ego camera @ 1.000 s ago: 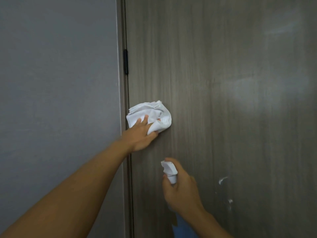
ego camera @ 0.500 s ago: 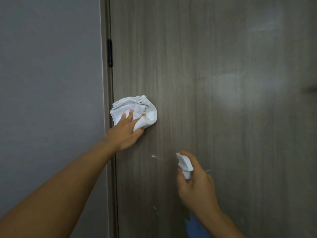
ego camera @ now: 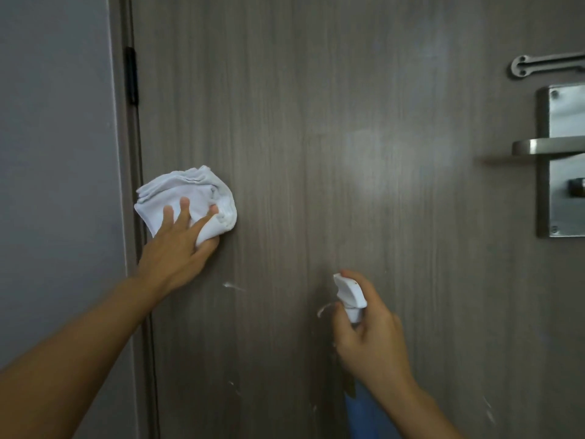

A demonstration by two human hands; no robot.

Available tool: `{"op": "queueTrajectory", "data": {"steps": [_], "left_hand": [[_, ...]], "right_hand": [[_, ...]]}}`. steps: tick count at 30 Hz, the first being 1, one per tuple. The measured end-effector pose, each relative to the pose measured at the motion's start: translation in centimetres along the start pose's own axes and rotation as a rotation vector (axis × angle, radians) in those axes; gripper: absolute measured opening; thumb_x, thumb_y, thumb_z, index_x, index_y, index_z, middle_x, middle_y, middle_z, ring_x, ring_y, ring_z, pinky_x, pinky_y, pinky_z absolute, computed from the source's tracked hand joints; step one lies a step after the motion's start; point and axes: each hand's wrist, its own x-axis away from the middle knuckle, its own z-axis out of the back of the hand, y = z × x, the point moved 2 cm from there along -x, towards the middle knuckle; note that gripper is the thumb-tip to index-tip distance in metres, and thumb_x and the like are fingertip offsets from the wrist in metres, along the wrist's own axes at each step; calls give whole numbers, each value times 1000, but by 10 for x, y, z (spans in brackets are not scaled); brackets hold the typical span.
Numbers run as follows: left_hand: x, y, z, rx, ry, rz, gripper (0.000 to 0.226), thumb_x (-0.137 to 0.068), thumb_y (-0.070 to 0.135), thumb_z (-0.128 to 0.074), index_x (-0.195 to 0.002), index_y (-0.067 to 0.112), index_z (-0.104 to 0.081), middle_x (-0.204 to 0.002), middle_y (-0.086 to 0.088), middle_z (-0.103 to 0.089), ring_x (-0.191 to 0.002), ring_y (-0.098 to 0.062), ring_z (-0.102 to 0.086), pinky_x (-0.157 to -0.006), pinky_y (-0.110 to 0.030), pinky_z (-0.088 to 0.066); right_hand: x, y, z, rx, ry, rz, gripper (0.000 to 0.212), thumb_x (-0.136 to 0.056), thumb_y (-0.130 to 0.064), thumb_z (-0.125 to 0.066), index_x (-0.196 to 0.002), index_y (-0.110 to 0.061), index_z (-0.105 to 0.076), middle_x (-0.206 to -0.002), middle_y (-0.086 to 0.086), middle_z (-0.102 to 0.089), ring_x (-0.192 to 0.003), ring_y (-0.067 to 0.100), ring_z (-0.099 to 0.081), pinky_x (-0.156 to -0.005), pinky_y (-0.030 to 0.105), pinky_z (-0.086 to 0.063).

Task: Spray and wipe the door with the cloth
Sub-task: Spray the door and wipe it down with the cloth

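Cloth in outstretched left hand on door, bottle in right hand

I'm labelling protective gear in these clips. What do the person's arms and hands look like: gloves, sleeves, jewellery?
Both arms are bare. The left hand and right hand wear no gloves, and no rings show on the visible fingers. The left forearm and right forearm carry no sleeve, watch or band within the frame.
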Motion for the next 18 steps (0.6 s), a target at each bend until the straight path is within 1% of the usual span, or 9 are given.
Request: {"op": "queueTrajectory", "data": {"steps": [2,5,8,10,11,13,14,16,18], "left_hand": [[6,14,-8,5,33,49,62,-103,62,-31,-159,53,-7,-173,-4,6,-157,-38,4,-112,-70,-32],[10,27,-13,5,67,97,62,-103,57,-35,-161,48,-13,-172,-10,-2,-156,-42,-4,-111,-68,-35],[10,16,-4,-136,170,41,54,-104,51,-41,-157,42,-32,-165,-16,-29,-142,-47,-35,-99,-63,-45],[9,2,3,-218,244,-36,50,-98,49,-46,-146,35,-51,-145,-18,-54,-122,-46,-54,-90,-57,-48],[8,-8,4,-208,263,-75,46,-96,47,-48,-137,30,-59,-129,-16,-63,-111,-43,-59,-85,-53,-49],[11,-28,5,-116,339,-136,33,-93,35,-53,-115,18,-70,-98,-8,-65,-92,-34,-62,-75,-47,-47],[13,-35,4,-99,402,-156,27,-91,27,-56,-108,13,-71,-93,-7,-64,-90,-30,-61,-75,-46,-45],[22,-37,1,-83,522,-175,24,-85,13,-63,-107,8,-70,-98,-9,-62,-98,-29,-56,-83,-46,-45],[31,-30,-7,104,589,-156,38,-82,5,-70,-118,14,-61,-111,-13,-56,-111,-33,-51,-97,-49,-44]], "right_hand": [[0,0,-1,-6,-2,-4,46,-89,-20,-65,-126,-45,-54,-73,-10,-70,-57,8,-66,-64,38,-58],[0,-2,-8,-12,-20,34,46,-89,-15,-66,-125,-43,-57,-73,-8,-68,-51,11,-60,-59,36,-56],[2,-7,-17,-37,-51,64,47,-90,-12,-67,-126,-41,-58,-80,-14,-69,-58,9,-65,-58,24,-54],[3,-7,-20,-76,-62,56,48,-90,-10,-68,-129,-37,-60,-88,-21,-71,-73,1,-69,-62,10,-51],[5,-5,-21,-107,-63,54,50,-90,-8,-68,-129,-37,-61,-94,-25,-71,-80,-3,-69,-65,6,-50],[9,-2,-22,-144,-61,63,52,-89,-5,-69,-128,-37,-61,-101,-31,-69,-84,-7,-69,-69,2,-48],[12,0,-23,-153,-60,68,52,-88,-5,-70,-128,-37,-62,-101,-30,-69,-83,-6,-69,-69,2,-48],[18,5,-26,-187,-42,82,52,-87,-4,-72,-128,-33,-64,-101,-27,-71,-82,-1,-70,-69,3,-49],[21,12,-31,-217,-16,87,52,-85,-2,-73,-130,-27,-65,-106,-24,-71,-88,-2,-70,-75,4,-50]]}}
